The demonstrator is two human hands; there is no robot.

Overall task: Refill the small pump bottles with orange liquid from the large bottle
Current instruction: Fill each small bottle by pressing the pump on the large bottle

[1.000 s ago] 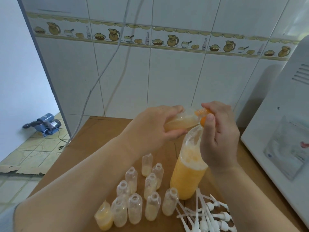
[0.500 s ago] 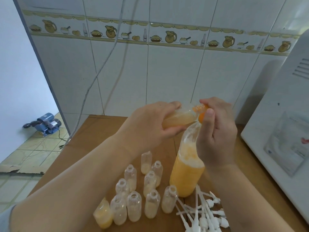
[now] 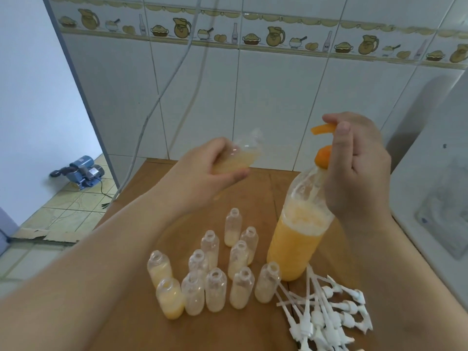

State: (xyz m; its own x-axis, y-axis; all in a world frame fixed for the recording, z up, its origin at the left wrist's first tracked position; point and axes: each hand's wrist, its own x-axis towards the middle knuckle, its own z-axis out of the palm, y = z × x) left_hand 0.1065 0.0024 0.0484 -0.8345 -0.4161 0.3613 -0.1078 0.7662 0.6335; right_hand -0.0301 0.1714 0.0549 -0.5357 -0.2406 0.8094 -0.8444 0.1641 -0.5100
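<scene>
Left hand [image 3: 210, 171]: raised over the table, fingers and thumb curled round a small bottle, gripping it on its side
Held bottle [image 3: 239, 158]: clear plastic, blurred, mouth toward the right, pale orange liquid pooled along its lower side; well apart from the big bottle's pump
Right hand [image 3: 354, 168]: up beside the big bottle's neck, thumb and fingers pinching the orange pump head from the right
Pump [image 3: 324, 129]: orange spout pointing left, orange collar below it on the bottle's neck
Big bottle [image 3: 296, 239]: clear, upright on the table, right of the small ones; filled with orange liquid in the lower part, foam above, upper part clear
Small bottles [image 3: 215, 290]: about eleven, capless, standing close together in the middle of the table, left of the big bottle; most hold pale yellowish liquid low down, the two nearest the left forearm fuller and deeper in colour
Pump tops [image 3: 326, 315]: white, with long tubes, lying in a loose pile at the lower right, just beside the big bottle's base
Table [image 3: 253, 188]: brown wood, set against the tiled wall
Wall [image 3: 278, 97]: white tiles, a border of jugs and pies near the top, a grey cable hanging down it
Right edge: white appliance [image 3: 435, 173]
Floor, left: blue motor [image 3: 81, 172] on yellowish tiles
</scene>
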